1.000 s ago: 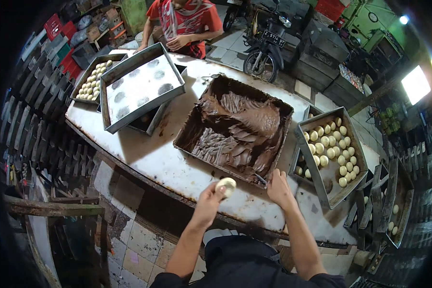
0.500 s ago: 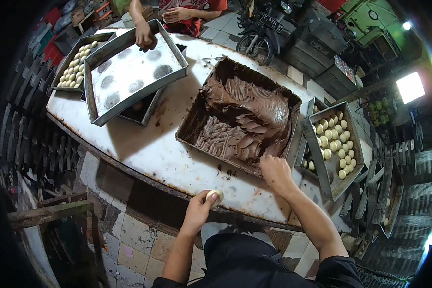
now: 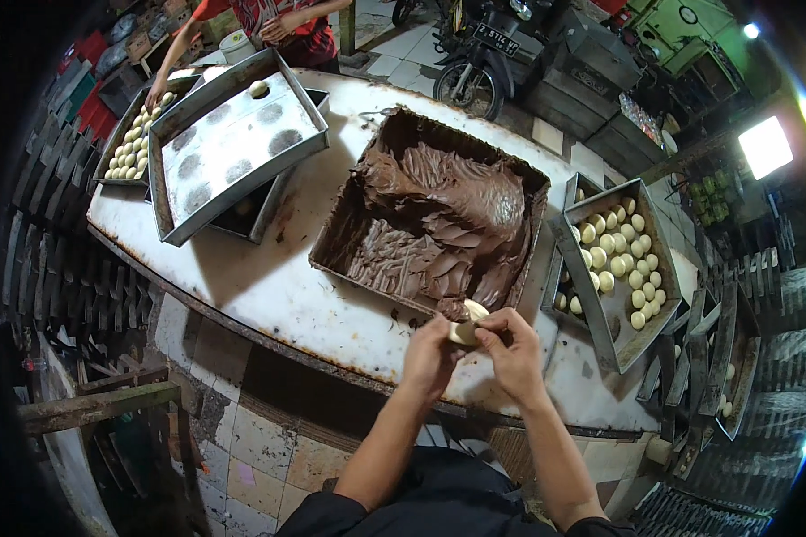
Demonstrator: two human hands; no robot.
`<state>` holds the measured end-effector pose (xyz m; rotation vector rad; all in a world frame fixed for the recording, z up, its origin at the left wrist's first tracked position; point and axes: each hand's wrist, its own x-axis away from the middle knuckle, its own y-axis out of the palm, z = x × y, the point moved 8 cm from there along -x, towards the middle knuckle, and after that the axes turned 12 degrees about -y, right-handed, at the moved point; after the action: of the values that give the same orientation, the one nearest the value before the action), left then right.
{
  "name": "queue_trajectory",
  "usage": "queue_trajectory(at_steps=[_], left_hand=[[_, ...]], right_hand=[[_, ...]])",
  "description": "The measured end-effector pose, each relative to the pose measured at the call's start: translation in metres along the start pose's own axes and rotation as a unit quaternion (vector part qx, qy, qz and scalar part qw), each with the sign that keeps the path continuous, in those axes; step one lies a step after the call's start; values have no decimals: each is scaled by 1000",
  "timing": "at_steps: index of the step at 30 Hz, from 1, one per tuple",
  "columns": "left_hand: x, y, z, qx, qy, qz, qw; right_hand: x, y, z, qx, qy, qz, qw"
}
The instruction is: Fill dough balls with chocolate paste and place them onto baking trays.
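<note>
In front of me, at the near edge of the paste tray, both hands meet over a pale dough ball that looks flattened or opened out. Fingers of my left hand are closed around its left side. My right hand pinches it from the right. A dab of brown paste shows at its top, by the left fingertips; whether it sits on the dough or a finger is hard to tell. Just beyond lies a deep metal tray filled with thick, smeared chocolate-coloured paste.
Pale dough balls fill a metal tray stacked at the right. Leftward, a tilted tray with dark round spots holds one ball. A co-worker's hand reaches into another ball tray behind it. A motorcycle stands beyond the table.
My right hand has left the paste tray's near corner and joined my left, which moved up and right with the dough ball. The co-worker's hand left the spotted tray, where one ball now lies.
</note>
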<state>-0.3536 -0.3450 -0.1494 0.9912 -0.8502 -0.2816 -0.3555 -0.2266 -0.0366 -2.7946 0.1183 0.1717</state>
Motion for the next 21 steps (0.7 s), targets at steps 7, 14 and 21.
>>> queue_trajectory(at_steps=[7, 14, 21], left_hand=[[7, -29, 32, 75, 177, 105, 976], [96, 113, -100, -228, 106, -58, 966], [101, 220, -243, -370, 107, -64, 921]], right_hand=[[1, -32, 29, 406, -155, -21, 900], [95, -124, 1, -133, -75, -106, 983], [238, -280, -41, -257, -132, 53, 956]])
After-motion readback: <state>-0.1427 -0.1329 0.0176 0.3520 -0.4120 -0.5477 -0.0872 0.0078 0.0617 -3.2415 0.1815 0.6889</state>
